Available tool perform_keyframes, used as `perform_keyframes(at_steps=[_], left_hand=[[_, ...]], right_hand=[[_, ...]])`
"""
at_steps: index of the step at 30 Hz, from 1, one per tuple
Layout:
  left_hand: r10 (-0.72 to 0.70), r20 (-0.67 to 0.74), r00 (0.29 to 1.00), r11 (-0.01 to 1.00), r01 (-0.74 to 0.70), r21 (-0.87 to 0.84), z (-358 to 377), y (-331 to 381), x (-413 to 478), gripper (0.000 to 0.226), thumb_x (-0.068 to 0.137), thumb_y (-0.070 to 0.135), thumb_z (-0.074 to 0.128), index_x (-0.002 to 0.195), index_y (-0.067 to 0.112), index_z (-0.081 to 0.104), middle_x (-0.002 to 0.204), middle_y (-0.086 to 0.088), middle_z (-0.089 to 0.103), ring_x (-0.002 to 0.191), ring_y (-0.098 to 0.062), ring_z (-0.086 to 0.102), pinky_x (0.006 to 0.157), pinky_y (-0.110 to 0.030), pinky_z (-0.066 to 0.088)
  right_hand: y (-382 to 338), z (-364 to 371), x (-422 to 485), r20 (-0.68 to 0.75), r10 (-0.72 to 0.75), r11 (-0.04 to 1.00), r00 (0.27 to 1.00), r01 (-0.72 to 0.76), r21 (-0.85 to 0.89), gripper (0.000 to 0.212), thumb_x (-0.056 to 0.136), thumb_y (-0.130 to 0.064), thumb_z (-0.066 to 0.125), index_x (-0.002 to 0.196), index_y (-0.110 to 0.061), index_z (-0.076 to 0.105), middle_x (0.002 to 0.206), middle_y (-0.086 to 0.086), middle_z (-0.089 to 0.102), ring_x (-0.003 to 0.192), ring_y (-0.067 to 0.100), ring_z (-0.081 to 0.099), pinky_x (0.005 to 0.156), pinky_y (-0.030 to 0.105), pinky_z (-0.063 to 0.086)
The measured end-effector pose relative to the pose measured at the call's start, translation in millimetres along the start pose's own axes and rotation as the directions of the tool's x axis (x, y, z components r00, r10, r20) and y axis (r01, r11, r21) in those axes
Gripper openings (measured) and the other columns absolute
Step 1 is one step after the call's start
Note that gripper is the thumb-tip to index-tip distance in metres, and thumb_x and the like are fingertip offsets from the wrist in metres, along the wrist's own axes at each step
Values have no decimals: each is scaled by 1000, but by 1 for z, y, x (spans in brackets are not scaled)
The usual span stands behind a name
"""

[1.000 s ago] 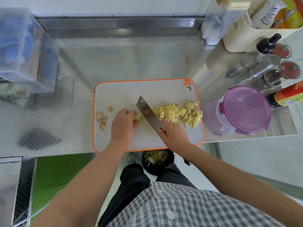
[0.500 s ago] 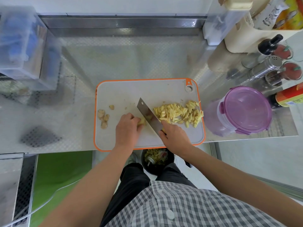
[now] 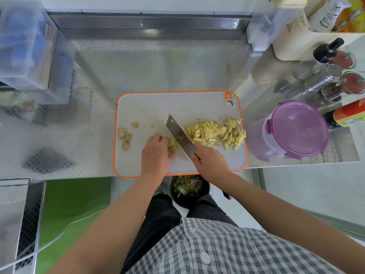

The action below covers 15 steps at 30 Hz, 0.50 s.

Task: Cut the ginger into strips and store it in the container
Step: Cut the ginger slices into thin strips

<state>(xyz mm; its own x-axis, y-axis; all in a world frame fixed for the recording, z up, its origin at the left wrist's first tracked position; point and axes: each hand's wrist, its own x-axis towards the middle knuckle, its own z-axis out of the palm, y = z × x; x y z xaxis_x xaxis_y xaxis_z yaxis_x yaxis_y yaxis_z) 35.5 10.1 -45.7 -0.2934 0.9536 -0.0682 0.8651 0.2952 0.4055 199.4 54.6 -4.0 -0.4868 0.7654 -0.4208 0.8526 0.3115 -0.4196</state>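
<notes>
Left hand (image 3: pixel 156 153) curls knuckles-up over a ginger piece (image 3: pixel 172 144), pinning it beside the cleaver (image 3: pixel 180 138), whose handle the right hand (image 3: pixel 210 160) grips.

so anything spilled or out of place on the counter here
Nothing stands out. The ginger strips all lie on the cutting board, though the pile reaches its right rim. The ginger offcuts sit together at its left, and the container stands upright with its purple lid on.
</notes>
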Motion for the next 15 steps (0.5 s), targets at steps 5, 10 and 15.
perform_keyframes(at_steps=[5, 10, 15], left_hand=[[-49, 2, 999, 999, 49, -19, -1, 5, 3, 28, 82, 26, 70, 102, 6, 68, 92, -11, 56, 87, -29, 54, 66, -41, 51], [-198, 27, 980, 977, 200, -77, 1, 6, 5, 27, 85, 19, 69, 111, 11, 66, 99, -10, 58, 94, -28, 54, 77, -38, 46], [-360, 112, 926, 916, 374, -143, -1, 10, 18, 24, 79, 20, 76, 100, 14, 68, 103, -8, 61, 97, -27, 57, 80, -32, 43]], right_hand=[[2, 0, -1, -24, 11, 1000, 1000, -11, 26, 16, 96, -18, 41, 83, -14, 33, 60, -1, 37, 51, 19, 35, 45, 29, 22], [4, 2, -2, -29, -3, 999, 1000, 4, 37, 17, 96, -17, 41, 82, -14, 33, 60, 0, 37, 51, 19, 34, 45, 29, 22], [4, 2, -1, -32, -5, 999, 999, 6, 45, 16, 96, -17, 41, 82, -13, 34, 60, 0, 38, 52, 21, 36, 46, 30, 23]])
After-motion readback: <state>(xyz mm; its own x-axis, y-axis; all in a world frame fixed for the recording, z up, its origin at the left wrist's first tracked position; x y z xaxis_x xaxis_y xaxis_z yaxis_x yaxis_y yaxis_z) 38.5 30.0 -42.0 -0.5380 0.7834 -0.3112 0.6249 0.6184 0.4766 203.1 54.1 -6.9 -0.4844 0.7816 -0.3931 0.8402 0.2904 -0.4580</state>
